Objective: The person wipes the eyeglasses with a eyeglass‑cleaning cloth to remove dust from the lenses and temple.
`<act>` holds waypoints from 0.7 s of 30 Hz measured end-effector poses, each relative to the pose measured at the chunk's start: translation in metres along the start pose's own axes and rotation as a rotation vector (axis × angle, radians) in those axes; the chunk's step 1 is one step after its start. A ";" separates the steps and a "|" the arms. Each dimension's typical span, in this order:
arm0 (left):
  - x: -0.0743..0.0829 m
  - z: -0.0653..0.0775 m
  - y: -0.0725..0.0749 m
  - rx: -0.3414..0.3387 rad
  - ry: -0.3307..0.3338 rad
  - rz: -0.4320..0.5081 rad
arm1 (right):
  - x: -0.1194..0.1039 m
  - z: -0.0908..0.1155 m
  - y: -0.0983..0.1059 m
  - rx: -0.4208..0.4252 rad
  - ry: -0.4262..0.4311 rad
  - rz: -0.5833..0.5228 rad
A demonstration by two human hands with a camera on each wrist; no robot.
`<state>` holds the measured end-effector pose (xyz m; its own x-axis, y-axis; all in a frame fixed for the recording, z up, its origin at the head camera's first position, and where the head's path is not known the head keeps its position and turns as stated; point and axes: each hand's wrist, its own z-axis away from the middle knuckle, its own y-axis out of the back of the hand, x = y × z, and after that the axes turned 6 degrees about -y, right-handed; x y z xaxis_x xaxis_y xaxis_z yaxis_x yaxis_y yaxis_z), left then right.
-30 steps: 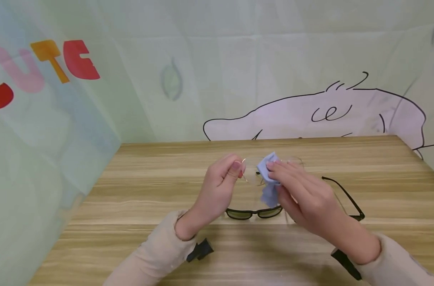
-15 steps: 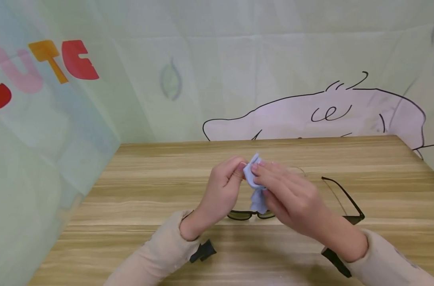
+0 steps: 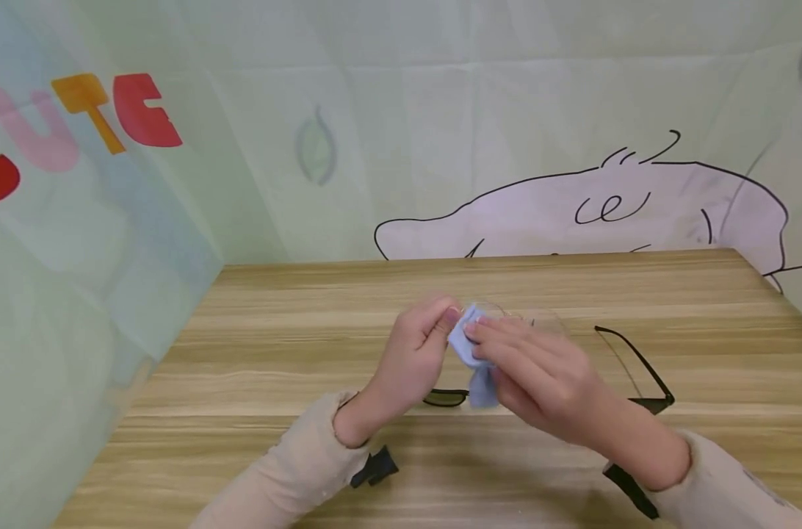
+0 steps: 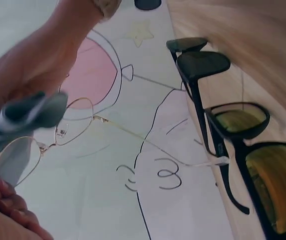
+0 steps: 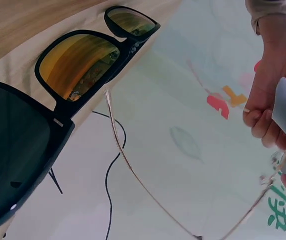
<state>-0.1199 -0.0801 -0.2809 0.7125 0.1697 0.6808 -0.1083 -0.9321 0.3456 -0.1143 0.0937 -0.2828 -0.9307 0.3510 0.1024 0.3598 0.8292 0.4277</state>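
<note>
Thin gold-rimmed eyeglasses (image 4: 75, 119) are held above the table. My left hand (image 3: 410, 356) pinches them at their left end, thumb uppermost. In my right hand (image 3: 549, 371) is a light blue cleaning cloth (image 3: 465, 342), folded over the lens beside the left hand, with a loose tail hanging below. The right hand's fingers lie along the cloth, and its thumb is mostly hidden. Most of that lens is covered in the head view. The left wrist view shows the bridge, the other lens and one long temple reaching away from the hands.
Beneath the hands, black sunglasses (image 3: 446, 397) with yellowish lenses rest on the wooden table (image 3: 275, 353). Another black-framed pair (image 3: 648, 371) lies to the right, partly behind the right forearm. A printed cloth backdrop (image 3: 401, 147) rises behind the table's far edge.
The right hand and cloth have moved left along the eyeglasses to the lens beside the left hand, then slightly down. The left hand has shifted slightly right and keeps its hold.
</note>
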 end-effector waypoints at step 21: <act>-0.003 -0.005 0.008 0.174 -0.076 0.004 | 0.012 0.006 0.007 0.019 -0.090 0.081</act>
<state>-0.1266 -0.0859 -0.2768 0.7631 0.1475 0.6292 0.0058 -0.9752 0.2215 -0.1221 0.1065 -0.2840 -0.8892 0.4541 0.0550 0.4357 0.8041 0.4045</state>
